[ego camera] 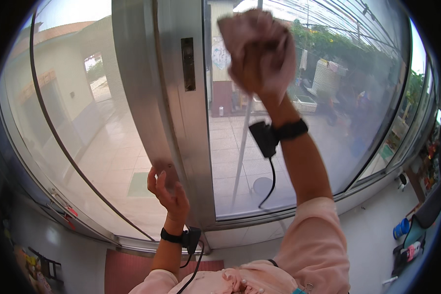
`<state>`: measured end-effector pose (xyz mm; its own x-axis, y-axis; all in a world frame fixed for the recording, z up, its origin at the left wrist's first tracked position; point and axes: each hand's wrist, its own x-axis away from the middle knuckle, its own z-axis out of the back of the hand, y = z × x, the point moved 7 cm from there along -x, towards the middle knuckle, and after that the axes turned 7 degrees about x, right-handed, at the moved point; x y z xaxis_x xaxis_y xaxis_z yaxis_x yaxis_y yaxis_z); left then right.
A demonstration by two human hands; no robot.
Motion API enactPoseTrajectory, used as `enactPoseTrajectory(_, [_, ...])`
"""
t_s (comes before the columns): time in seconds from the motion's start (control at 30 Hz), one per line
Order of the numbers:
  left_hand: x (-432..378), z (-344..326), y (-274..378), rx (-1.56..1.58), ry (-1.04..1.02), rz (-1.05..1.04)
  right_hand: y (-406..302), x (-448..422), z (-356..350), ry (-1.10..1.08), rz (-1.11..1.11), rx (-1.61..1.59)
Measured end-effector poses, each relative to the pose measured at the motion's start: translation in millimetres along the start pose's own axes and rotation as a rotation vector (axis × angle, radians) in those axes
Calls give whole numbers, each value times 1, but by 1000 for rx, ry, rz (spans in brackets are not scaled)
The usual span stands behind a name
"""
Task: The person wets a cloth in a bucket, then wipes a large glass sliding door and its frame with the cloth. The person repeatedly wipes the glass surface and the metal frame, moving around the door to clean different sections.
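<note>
My right hand (255,66) is raised high and presses a pink cloth (279,55) against the upper part of the window pane (228,154); hand and cloth are blurred. Lower down, my left hand (169,194) holds nothing, its fingers apart and bent beside the metal door frame (132,73). Whether its fingertips touch the frame cannot be told. A dark latch plate (188,64) is set in the metal upright between the two hands. Each wrist wears a black strap with a small box and a cable.
A reddish mat (128,272) lies on the floor below. At the lower left stands a dark stool (49,266). A blue container (401,228) is at the right, near a dark chair (428,211). Through the glass show a tiled yard and a white basin (305,103).
</note>
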<state>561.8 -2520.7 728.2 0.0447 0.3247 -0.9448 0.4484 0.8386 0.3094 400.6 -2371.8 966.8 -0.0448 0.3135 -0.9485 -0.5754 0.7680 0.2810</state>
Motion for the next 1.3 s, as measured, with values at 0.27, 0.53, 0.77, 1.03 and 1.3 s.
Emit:
enactPoseTrajectory(0.27, [11, -36, 26, -201, -70, -116, -57, 247, -53, -453, -263, -1356])
enactPoseTrajectory(0.53, [-4, -35, 38, -359, -135, -223, -14, 52, 28, -107, 297, 406])
enactPoseTrajectory(0.77, [-9, -45, 54, -459, -20, -219, 43, -63, 24, 334, 91, 80])
enactPoseTrajectory(1.03, [-18, -29, 40, -464, 15, -196, -69, 176, 1, -127, 1030, 493])
enactPoseTrajectory(1.3, [-16, -43, 45, -402, -82, -227, 259, -18, 31, 156, 140, 75])
